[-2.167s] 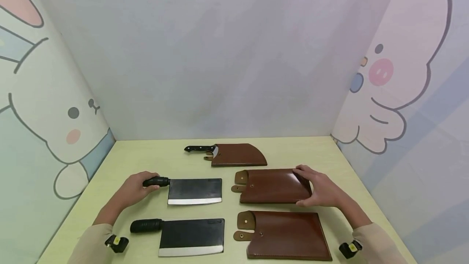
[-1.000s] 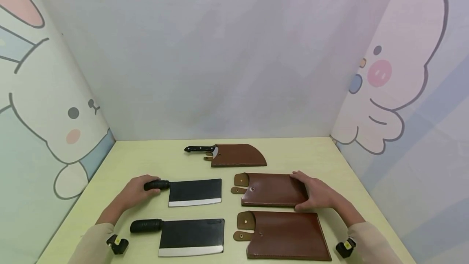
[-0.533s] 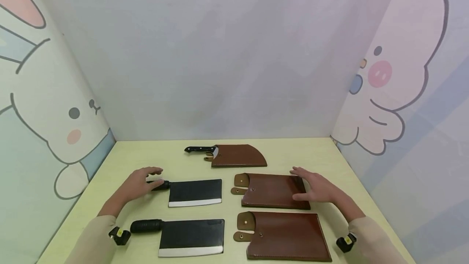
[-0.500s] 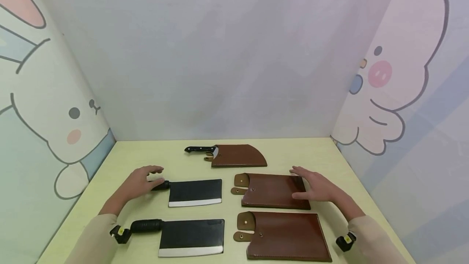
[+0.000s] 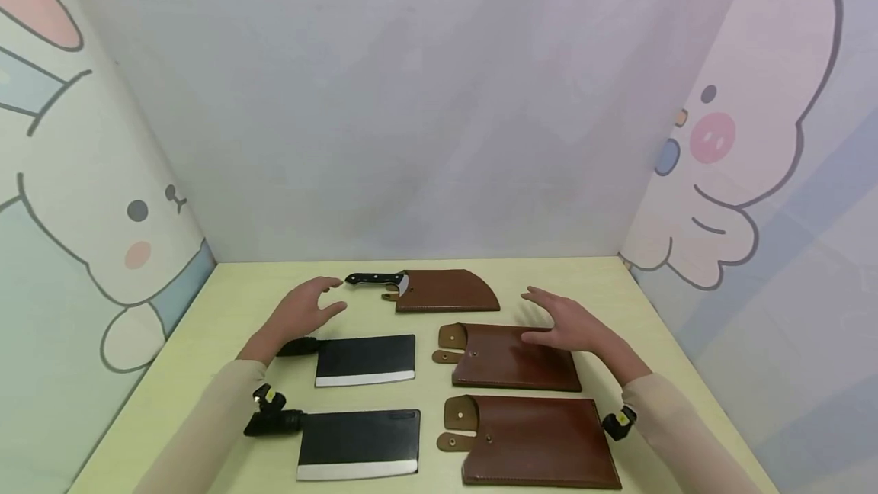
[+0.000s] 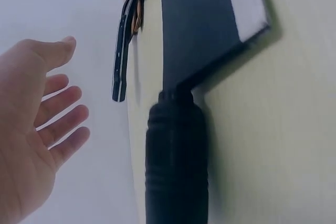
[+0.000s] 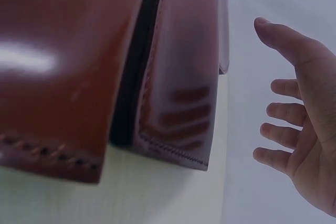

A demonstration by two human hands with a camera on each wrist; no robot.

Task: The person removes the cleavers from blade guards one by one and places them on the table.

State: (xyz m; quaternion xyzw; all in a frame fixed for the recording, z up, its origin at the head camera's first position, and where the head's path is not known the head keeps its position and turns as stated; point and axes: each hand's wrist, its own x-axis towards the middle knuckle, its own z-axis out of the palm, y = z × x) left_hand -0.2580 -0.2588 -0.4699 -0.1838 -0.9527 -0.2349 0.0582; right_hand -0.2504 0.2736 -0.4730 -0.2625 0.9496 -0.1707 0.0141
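Note:
In the head view my left hand (image 5: 302,312), thumb and fingers apart, hovers just left of a black-handled knife (image 5: 373,279) whose blade sits in a curved brown leather sheath (image 5: 449,290). It holds nothing. Below that hand lies the middle cleaver (image 5: 366,359), its black handle partly covered by my arm. My right hand (image 5: 565,324) is also spread and holding nothing, above the far right part of the middle leather sheath (image 5: 507,368). Both wrist views show the fingers apart from everything; the left one shows a cleaver handle (image 6: 177,166) close up.
Nearest me lie another cleaver (image 5: 360,439) on the left and a larger brown sheath (image 5: 542,441) on the right, its strap tabs pointing left. The pale yellow table (image 5: 274,280) ends at a grey back wall (image 5: 411,136), with cartoon-printed walls at both sides.
Earlier, my hands held the middle cleaver's handle and the middle sheath's right end. They let go, then moved forward and inward. Cleaver and sheath shifted slightly towards me before release.

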